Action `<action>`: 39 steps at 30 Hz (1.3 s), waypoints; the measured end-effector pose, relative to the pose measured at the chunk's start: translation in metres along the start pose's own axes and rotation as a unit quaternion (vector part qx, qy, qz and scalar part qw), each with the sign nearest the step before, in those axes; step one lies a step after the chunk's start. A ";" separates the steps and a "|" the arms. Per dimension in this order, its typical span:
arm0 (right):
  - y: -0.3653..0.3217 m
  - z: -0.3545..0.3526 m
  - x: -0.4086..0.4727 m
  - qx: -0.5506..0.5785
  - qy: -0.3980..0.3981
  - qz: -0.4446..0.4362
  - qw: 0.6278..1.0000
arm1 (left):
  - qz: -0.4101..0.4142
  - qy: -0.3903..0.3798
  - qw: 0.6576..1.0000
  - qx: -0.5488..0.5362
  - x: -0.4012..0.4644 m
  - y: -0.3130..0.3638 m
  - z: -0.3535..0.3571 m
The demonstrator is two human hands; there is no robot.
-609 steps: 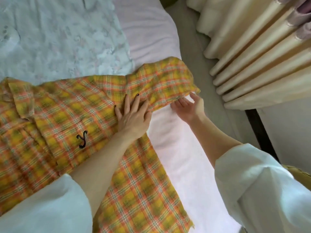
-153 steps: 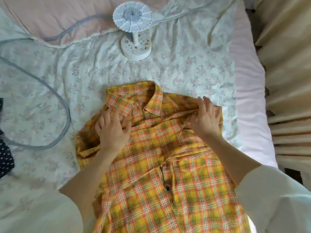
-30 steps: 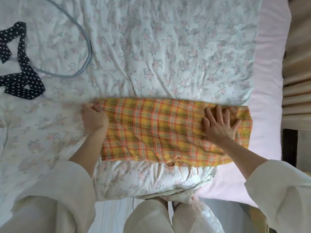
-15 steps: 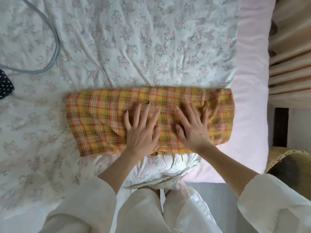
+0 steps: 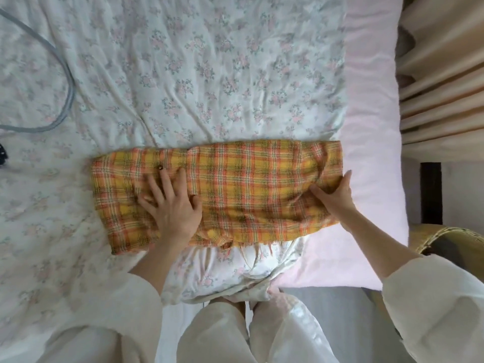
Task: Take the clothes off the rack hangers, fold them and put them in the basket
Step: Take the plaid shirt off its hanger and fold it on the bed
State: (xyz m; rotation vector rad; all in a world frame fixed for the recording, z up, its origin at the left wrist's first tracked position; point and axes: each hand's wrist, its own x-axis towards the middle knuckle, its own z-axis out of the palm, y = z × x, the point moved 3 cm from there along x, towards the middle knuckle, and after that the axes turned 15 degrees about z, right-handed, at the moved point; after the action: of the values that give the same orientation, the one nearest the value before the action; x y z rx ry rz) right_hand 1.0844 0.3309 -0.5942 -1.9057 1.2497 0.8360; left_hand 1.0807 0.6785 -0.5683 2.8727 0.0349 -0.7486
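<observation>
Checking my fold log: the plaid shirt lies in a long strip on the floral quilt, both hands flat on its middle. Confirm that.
Only the left hand lies flat on the plaid shirt; the right hand grips its right end, per the head view. The rest holds.

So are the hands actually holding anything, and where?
The right hand grips the plaid shirt at its right end; the left hand just presses flat on it.

- Floral quilt [image 5: 199,74] lies open beyond the plaid shirt [image 5: 235,189].
- Grey cord [image 5: 68,95] loops at far left.
- Curtain folds [image 5: 442,82] and basket rim [image 5: 429,239] crowd the right side.
</observation>
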 end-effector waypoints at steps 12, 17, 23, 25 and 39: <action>-0.025 -0.015 -0.045 0.133 0.016 -0.033 0.990 | 0.157 -0.208 0.965 -0.030 0.009 0.074 0.030; -0.060 -0.004 -0.100 0.090 -0.098 -0.104 0.986 | 0.132 -0.246 0.945 -0.169 0.016 0.074 0.006; -0.094 0.042 -0.175 0.103 -0.374 -0.064 0.919 | -0.047 -0.197 0.708 -0.676 0.006 0.033 -0.061; -0.106 0.067 -0.200 0.097 -0.417 -0.101 0.898 | -0.084 -0.151 0.628 -0.759 0.001 0.008 -0.076; -0.083 0.144 -0.192 -0.069 0.013 -0.256 0.964 | -0.095 0.120 0.864 -0.480 -0.026 -0.069 -0.068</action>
State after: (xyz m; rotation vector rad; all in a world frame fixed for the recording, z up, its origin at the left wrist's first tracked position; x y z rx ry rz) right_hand 1.0797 0.5674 -0.5004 -2.2171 0.6669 0.6324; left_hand 1.0859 0.7587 -0.5081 1.9746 0.5604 -0.2510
